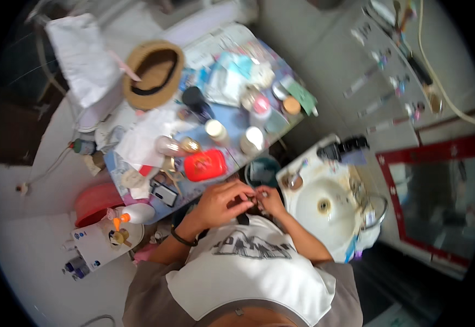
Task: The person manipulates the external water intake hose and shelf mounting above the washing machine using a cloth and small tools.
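Observation:
In front of my chest my two hands meet at the fingertips. My left hand (224,204), with a dark band on its wrist, is curled, leaving a gap between thumb and fingers. My right hand (270,200) pinches close beside it. Something small and dark shows between the fingertips, too blurred to name. Just beyond my left hand, on the crowded table, lies a red plastic container (205,165). A phone (164,193) lies by the table's near edge. To the right of my right hand is a white washbasin (316,226).
White-capped bottles (252,140), a dark bottle (196,103) and a straw hat (153,74) crowd the table. A pump bottle (136,213) and red basin (97,201) are at left. A red-framed mirror (395,163) and toothbrush rack (395,60) are at right.

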Action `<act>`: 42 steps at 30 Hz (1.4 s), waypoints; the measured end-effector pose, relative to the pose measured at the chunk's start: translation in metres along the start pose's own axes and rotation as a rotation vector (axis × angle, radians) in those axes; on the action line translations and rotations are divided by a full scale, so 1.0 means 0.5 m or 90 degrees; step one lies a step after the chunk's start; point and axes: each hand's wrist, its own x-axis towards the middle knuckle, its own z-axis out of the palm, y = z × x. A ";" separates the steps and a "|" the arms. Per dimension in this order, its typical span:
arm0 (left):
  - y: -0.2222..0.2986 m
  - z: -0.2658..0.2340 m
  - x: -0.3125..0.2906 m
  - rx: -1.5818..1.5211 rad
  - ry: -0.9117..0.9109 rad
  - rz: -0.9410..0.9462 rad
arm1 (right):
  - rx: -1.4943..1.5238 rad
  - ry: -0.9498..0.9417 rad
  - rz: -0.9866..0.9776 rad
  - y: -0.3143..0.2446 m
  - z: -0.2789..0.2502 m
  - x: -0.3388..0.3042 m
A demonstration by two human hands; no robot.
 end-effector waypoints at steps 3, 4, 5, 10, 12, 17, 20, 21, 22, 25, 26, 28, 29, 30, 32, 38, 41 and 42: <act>0.068 -0.085 0.016 -0.046 0.059 0.016 | -0.089 -0.048 -0.077 -0.088 -0.003 -0.034; 0.079 -0.115 0.018 -0.010 0.127 0.079 | -0.067 -0.054 -0.038 -0.158 0.005 -0.061; 0.089 -0.142 0.026 0.023 0.187 0.145 | 0.012 -0.078 -0.058 -0.187 -0.003 -0.068; 0.140 -0.267 0.057 0.113 0.343 0.241 | 0.059 -0.181 -0.444 -0.506 -0.007 -0.121; 0.165 -0.306 0.079 0.174 0.413 0.287 | -0.044 -0.188 -0.571 -0.627 0.016 -0.105; 0.168 -0.426 0.107 0.238 0.666 0.300 | -0.315 -0.052 -0.860 -0.823 0.138 -0.011; 0.156 -0.538 0.128 0.202 0.810 0.326 | -0.202 0.009 -0.907 -0.943 0.225 0.071; 0.159 -0.583 0.124 0.288 0.877 0.308 | -0.183 0.062 -0.988 -0.986 0.265 0.103; 0.159 -0.621 0.128 0.366 0.938 0.293 | -0.199 0.114 -1.034 -1.027 0.292 0.126; 0.144 -0.714 0.151 0.411 0.951 0.242 | -0.227 0.233 -1.126 -1.136 0.347 0.186; 0.144 -0.731 0.159 0.417 0.944 0.203 | -0.273 0.314 -1.165 -1.162 0.358 0.202; 0.143 -0.769 0.170 0.424 0.925 0.200 | -0.333 0.474 -1.228 -1.207 0.384 0.227; 0.140 -0.786 0.180 0.430 0.907 0.192 | -0.336 0.484 -1.228 -1.223 0.395 0.239; 0.134 -0.800 0.187 0.430 0.902 0.194 | -0.367 0.504 -1.235 -1.233 0.409 0.250; 0.121 -0.827 0.202 0.387 0.820 0.222 | -0.410 0.507 -1.294 -1.237 0.433 0.269; 0.076 -0.879 0.204 0.122 0.628 0.258 | -0.374 0.223 -1.471 -1.220 0.596 0.250; 0.086 -0.870 0.221 0.098 0.629 0.262 | -0.426 0.202 -1.526 -1.240 0.564 0.259; 0.086 -0.871 0.215 0.131 0.618 0.254 | -0.477 0.166 -1.563 -1.247 0.554 0.264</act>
